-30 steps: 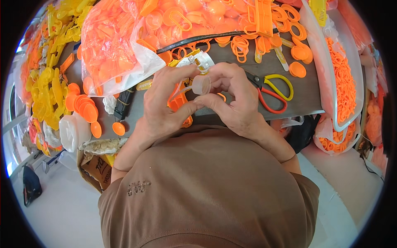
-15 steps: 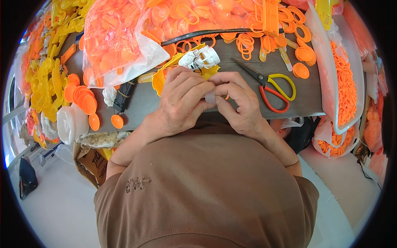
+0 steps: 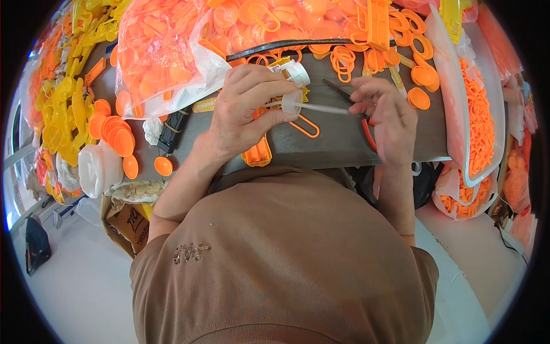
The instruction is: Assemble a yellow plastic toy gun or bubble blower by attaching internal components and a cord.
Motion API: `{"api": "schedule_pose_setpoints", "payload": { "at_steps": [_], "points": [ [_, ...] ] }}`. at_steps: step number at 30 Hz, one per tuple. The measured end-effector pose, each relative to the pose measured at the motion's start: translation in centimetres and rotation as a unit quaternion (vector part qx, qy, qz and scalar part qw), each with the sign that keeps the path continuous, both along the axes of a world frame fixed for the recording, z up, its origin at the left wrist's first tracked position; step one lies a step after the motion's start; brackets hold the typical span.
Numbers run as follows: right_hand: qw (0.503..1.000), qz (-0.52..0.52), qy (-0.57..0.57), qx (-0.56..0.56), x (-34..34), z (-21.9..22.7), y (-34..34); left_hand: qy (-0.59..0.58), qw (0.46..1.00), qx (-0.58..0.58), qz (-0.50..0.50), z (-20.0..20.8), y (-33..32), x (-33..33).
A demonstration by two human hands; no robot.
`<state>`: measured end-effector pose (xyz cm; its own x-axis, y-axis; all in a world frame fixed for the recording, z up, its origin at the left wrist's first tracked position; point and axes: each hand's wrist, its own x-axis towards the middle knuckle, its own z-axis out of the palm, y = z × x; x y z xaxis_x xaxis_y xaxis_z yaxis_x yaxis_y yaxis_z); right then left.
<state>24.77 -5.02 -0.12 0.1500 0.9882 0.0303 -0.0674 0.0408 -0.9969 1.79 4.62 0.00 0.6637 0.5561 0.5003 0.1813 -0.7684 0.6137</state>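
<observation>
My left hand (image 3: 249, 106), fingers curled, holds a small translucent roll (image 3: 291, 102) that looks like clear tape. A straight, pale strip (image 3: 326, 108) runs from it to the right. At the strip's far end, the fingertips of my right hand (image 3: 382, 112) meet it; they are somewhat blurred. Under my left hand lies an orange plastic part (image 3: 257, 153), partly covered, with an orange loop (image 3: 307, 127) beside it. Just beyond sits a white mechanism (image 3: 296, 73) with yellow pieces around it. My right hand hides most of the scissors, leaving part of a red handle (image 3: 368, 135) showing.
A clear bag of orange pieces (image 3: 160, 63) stands at the back left. Orange discs (image 3: 121, 141) and a black strap-like piece (image 3: 172, 132) lie at left. On the right is a white sack (image 3: 451, 103) with small orange parts. Yellow parts (image 3: 66, 109) pile up far left.
My right hand has moved away to the right, and a pale strip now stretches between the hands. The orange part and loop have come into view; the scissors are now mostly covered.
</observation>
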Motion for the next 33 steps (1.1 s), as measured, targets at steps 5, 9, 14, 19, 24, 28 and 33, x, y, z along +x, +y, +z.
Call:
{"api": "schedule_pose_setpoints", "payload": {
  "at_steps": [5,9,14,19,24,28,33],
  "points": [
    [0.987,0.089,0.029,-0.133,-3.1,1.1,2.0,-0.001,0.999,-0.039,-0.021,-0.2,-0.1,-0.2],
    [0.989,0.106,0.002,-0.100,-4.8,0.2,2.1,0.025,0.999,-0.034,-0.023,0.5,-0.4,-0.4],
    [0.997,0.025,-0.059,-0.047,-6.1,-0.4,0.9,0.010,0.999,-0.040,-0.009,1.0,-0.8,-0.3],
    [0.997,-0.004,-0.042,-0.060,-6.7,-1.1,0.1,0.054,0.998,-0.005,-0.032,1.3,-0.7,-0.2],
    [0.994,-0.058,0.033,-0.091,-6.8,-2.0,-0.7,0.074,0.997,0.021,-0.031,1.3,-0.2,-0.3],
    [0.984,-0.071,0.095,-0.134,-7.0,-1.8,-0.6,0.050,0.998,0.001,-0.046,0.4,0.0,-0.2],
    [0.977,-0.012,0.152,-0.151,-6.8,-2.0,0.0,0.026,0.997,0.044,-0.050,-0.3,0.3,0.0]
  ]
}}
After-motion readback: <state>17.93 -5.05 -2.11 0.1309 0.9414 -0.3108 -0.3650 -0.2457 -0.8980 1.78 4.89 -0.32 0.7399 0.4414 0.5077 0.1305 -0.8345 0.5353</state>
